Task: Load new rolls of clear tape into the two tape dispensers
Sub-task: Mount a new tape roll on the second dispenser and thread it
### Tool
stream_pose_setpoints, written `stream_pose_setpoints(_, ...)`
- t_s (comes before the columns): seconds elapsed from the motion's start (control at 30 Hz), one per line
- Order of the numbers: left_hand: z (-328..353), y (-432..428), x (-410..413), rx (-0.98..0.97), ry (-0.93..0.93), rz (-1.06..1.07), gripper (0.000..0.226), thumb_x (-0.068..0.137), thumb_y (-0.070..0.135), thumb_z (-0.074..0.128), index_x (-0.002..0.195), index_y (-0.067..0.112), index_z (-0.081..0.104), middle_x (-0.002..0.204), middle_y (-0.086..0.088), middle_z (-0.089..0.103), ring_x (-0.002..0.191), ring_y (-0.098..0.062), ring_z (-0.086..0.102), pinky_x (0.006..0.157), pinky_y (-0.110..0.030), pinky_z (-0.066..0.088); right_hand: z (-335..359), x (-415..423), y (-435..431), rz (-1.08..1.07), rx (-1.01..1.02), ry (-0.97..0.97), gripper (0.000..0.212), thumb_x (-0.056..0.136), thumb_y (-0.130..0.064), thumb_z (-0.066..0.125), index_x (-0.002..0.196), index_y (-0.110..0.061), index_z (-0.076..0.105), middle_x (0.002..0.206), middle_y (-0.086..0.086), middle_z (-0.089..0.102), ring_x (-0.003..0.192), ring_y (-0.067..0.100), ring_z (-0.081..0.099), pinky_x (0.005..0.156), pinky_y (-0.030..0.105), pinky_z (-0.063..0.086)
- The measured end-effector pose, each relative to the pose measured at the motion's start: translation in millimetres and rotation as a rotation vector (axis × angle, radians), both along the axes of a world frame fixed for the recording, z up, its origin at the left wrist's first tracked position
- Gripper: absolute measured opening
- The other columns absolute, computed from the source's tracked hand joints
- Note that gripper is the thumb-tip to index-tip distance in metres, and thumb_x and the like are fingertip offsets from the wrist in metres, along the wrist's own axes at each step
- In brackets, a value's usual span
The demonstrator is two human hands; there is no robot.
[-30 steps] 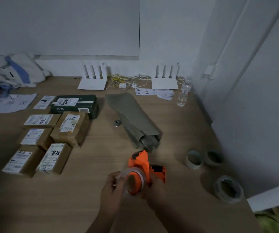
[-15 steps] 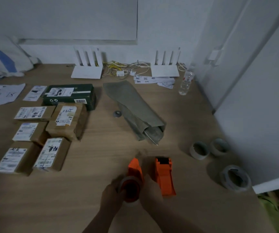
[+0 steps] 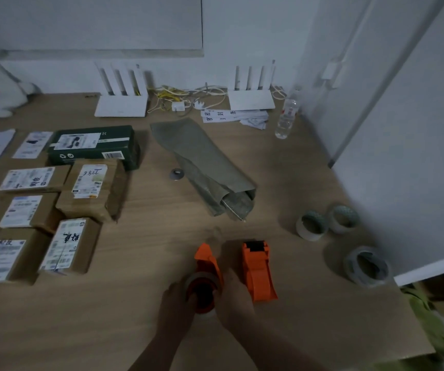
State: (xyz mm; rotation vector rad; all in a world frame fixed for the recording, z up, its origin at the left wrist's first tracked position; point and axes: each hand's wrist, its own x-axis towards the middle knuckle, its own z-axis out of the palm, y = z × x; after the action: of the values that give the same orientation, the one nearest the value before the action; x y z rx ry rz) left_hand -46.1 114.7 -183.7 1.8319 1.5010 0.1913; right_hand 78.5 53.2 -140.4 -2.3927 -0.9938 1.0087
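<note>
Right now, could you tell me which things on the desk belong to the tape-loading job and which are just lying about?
Job:
held dispenser
tape roll on it
second dispenser
spare clear roll

Lying about:
parcels
routers
water bottle
grey wrapper

On my tabletop [image 3: 309, 330], approx counts: 2 orange tape dispensers [image 3: 258, 269], 1 clear tape roll [image 3: 368, 266] lying loose, 2 empty cores [image 3: 312, 226], 5 brown parcels [image 3: 95, 191], 1 green box [image 3: 95, 148], 2 white routers [image 3: 121, 105], 1 water bottle [image 3: 286, 119].

2 orange dispensers [image 3: 258, 269], dark green box [image 3: 93, 147]
</note>
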Motion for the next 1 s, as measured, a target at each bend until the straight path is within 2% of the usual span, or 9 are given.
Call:
stream_pose_setpoints(0.17, 4, -8, 6, 0.176, 0.032, 0.248, 0.075, 0.066, 0.054, 0.046, 0.118, 0.004, 0.062, 0.1, -0.027, 0.065, 0.095, -0.049, 0.058, 0.085, -0.048, 0.048, 14, 10, -2, 0.049, 0.084, -0.062, 0.037, 0.084, -0.018, 0.052, 0.121, -0.014, 0.057, 0.119, 0.009, 0.063, 0.114, 0.028, 0.057, 0.093, 0.034, 0.043)
stream_pose_setpoints(0.27, 20, -11, 23, 0.259, -0.028, 0.226, 0.056, 0.076, 0.049, 0.044, 0.113, 0.015, 0.067, 0.108, -0.011, 0.06, 0.097, -0.027, 0.049, 0.087, -0.035, 0.039, 26, 34, -7, 0.022, 0.174, -0.046, 0.029, 0.08, -0.021, 0.052, 0.107, -0.016, 0.062, 0.105, 0.005, 0.068, 0.1, 0.025, 0.062, 0.083, 0.033, 0.046)
stream_pose_setpoints(0.37, 51, -19, 57, 0.223, -0.272, 0.278, 0.029, 0.08, 0.025, 0.06, 0.108, 0.017, 0.063, 0.106, -0.002, 0.055, 0.079, -0.003, 0.05, 0.083, -0.026, 0.044, 45, 68, -17, -0.073, 0.258, -0.011, 0.041, 0.077, -0.026, 0.049, 0.114, -0.015, 0.063, 0.112, 0.006, 0.068, 0.103, 0.025, 0.063, 0.089, 0.034, 0.049)
stream_pose_setpoints(0.53, 69, -45, 110, 0.115, -0.452, 0.136, 0.029, 0.085, 0.024, 0.054, 0.112, 0.019, 0.063, 0.108, 0.003, 0.068, 0.098, -0.01, 0.065, 0.09, -0.034, 0.053, 75, 139, -55, -0.142, 0.205, -0.065, 0.044, 0.087, -0.02, 0.057, 0.131, -0.015, 0.057, 0.128, 0.004, 0.062, 0.119, 0.027, 0.059, 0.098, 0.032, 0.045)
stream_pose_setpoints(0.63, 76, -65, 147, 0.067, -0.498, 0.052, 0.03, 0.087, 0.004, 0.059, 0.108, 0.026, 0.063, 0.106, 0.008, 0.069, 0.097, 0.011, 0.061, 0.088, -0.008, 0.047, 82, 182, -82, -0.216, 0.179, -0.078, 0.046, 0.088, -0.02, 0.059, 0.133, -0.014, 0.056, 0.13, 0.007, 0.063, 0.12, 0.026, 0.059, 0.098, 0.031, 0.045)
stream_pose_setpoints(0.7, 78, -78, 170, 0.072, -0.527, -0.002, 0.03, 0.085, 0.009, 0.06, 0.108, 0.027, 0.062, 0.105, 0.01, 0.069, 0.097, 0.012, 0.061, 0.082, -0.001, 0.043, 84, 207, -99, -0.253, 0.147, -0.099, 0.045, 0.088, -0.018, 0.058, 0.133, -0.013, 0.056, 0.13, 0.009, 0.063, 0.12, 0.027, 0.058, 0.097, 0.03, 0.044)
stream_pose_setpoints(0.8, 74, -91, 200, 0.016, -0.552, -0.042, 0.034, 0.078, 0.031, 0.056, 0.111, 0.029, 0.062, 0.107, 0.012, 0.07, 0.099, 0.008, 0.063, 0.082, -0.005, 0.046, 88, 243, -124, -0.268, 0.108, -0.129, 0.035, 0.093, -0.017, 0.052, 0.125, -0.006, 0.059, 0.124, 0.016, 0.065, 0.114, 0.034, 0.059, 0.092, 0.034, 0.045)
stream_pose_setpoints(0.87, 72, -101, 220, -0.014, -0.569, -0.058, 0.038, 0.08, 0.031, 0.056, 0.116, 0.023, 0.063, 0.11, 0.008, 0.07, 0.101, 0.007, 0.064, 0.083, -0.005, 0.046, 87, 264, -142, -0.257, 0.054, -0.146, 0.033, 0.093, -0.022, 0.05, 0.121, -0.007, 0.06, 0.123, 0.015, 0.064, 0.114, 0.033, 0.059, 0.09, 0.034, 0.045)
stream_pose_setpoints(1.0, 69, -120, 253, -0.043, -0.565, -0.08, 0.025, 0.088, 0.029, 0.057, 0.112, 0.034, 0.057, 0.106, 0.014, 0.068, 0.098, 0.014, 0.061, 0.078, -0.001, 0.044, 34, 312, -171, -0.191, -0.044, -0.234, 0.056, 0.073, -0.051, 0.027, 0.112, -0.024, 0.058, 0.12, 0.007, 0.065, 0.106, 0.032, 0.063, 0.091, 0.042, 0.052)
